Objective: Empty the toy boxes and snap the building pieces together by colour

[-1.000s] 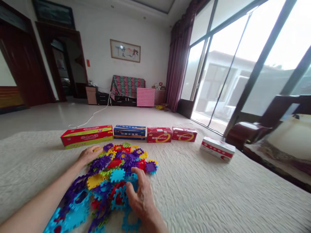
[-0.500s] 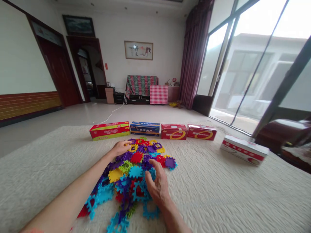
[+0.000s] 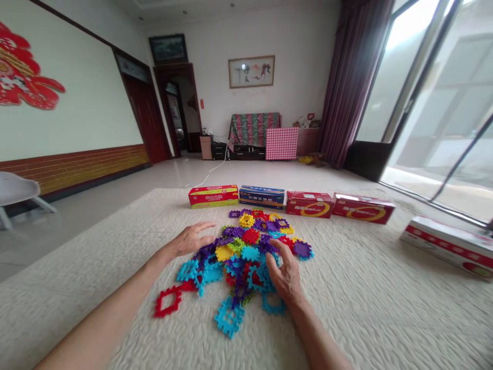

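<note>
- Head view, left hand: the left hand point(image 3: 192, 239), fingers spread and thumb apart, holds nothing; it hovers or rests just beside the left edge of the pile of plastic pieces point(image 3: 250, 253), contact being unclear.
- Head view, right hand: the right hand point(image 3: 285, 270), thumb and fingers parted, lies at the pile's right side; no pinched piece is visible, and whether the fingertips touch cannot be told.
- Head view, pile: toothed pieces, purple, blue, yellow, green and red, overlap on the pale textured cloth point(image 3: 365, 318); a red frame point(image 3: 168, 311) lies at the near left.
- Head view, beyond: a blue box point(image 3: 262, 197) stands behind the pile.
</note>
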The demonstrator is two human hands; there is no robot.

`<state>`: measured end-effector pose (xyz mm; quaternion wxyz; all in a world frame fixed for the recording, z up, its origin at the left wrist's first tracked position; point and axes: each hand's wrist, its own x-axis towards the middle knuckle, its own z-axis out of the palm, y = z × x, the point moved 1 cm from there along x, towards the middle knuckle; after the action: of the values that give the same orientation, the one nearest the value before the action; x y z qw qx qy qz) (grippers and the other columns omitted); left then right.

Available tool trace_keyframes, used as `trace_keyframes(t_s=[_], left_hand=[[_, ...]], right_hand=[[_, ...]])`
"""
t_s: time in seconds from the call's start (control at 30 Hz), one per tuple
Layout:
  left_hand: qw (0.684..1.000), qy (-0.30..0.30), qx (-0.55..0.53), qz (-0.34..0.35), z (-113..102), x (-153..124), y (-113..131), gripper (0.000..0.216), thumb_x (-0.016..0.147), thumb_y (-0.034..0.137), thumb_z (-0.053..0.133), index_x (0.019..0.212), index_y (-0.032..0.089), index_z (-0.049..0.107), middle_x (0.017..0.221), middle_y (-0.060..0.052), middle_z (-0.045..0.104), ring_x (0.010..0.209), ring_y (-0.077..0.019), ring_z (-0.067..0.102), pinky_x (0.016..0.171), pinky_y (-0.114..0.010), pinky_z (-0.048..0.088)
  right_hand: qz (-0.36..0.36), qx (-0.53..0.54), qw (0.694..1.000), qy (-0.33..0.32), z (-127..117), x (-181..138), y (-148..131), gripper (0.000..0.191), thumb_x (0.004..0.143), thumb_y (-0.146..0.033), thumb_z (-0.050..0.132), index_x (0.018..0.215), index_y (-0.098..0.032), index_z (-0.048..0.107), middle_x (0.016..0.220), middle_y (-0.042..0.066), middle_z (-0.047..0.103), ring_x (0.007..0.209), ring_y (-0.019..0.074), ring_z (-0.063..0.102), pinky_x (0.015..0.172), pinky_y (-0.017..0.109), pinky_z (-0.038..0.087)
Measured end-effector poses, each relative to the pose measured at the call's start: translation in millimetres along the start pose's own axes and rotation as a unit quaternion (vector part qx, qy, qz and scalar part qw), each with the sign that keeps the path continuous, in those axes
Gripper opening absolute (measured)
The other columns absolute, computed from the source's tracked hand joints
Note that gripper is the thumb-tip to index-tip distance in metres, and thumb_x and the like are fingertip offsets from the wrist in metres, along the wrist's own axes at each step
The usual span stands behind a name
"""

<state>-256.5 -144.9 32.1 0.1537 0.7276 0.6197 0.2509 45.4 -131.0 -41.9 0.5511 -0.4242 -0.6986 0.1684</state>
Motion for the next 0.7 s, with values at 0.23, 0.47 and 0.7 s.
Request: trace_keyframes(t_s=[0.23,0.47,0.7], left_hand=[[0.995,-0.083,0.029,-0.044,-5.7,-114.1,-39.0,0.097,0.065,0.059,0.069,0.147,0.026,0.029,0.156,-0.005,0.022,0.142,-0.0296,0.023,0.115,-0.041,0.023],[0.995,-0.031,0.090,-0.042,34.5,-135.4,-38.2,0.100,0.060,0.047,0.074,0.147,0.025,0.029,0.155,-0.009,0.027,0.141,-0.0324,0.026,0.114,-0.042,0.027],[0.999,-0.022,0.029,0.029,68.9,-127.8,2.2,0.107,0.061,0.059,0.073,0.149,0.025,0.023,0.158,-0.012,0.014,0.142,-0.0339,0.023,0.113,-0.045,0.028]], right_hand=[[-0.060,-0.043,0.996,-0.058,-6.6,-7.9,-17.5,0.034,0.085,-0.033,0.051,0.116,-0.021,0.056,0.114,0.010,0.063,0.108,0.0246,0.058,0.094,0.042,0.046],[-0.020,-0.105,0.986,-0.131,-14.5,-23.8,-26.5,0.050,0.083,-0.045,0.056,0.125,-0.019,0.052,0.130,0.014,0.053,0.122,0.0290,0.049,0.101,0.048,0.041],[-0.045,-0.133,0.954,-0.265,-31.0,-45.7,-44.3,0.087,0.069,-0.064,0.065,0.142,-0.027,0.035,0.151,0.015,0.029,0.139,0.0386,0.024,0.103,0.060,0.033]])
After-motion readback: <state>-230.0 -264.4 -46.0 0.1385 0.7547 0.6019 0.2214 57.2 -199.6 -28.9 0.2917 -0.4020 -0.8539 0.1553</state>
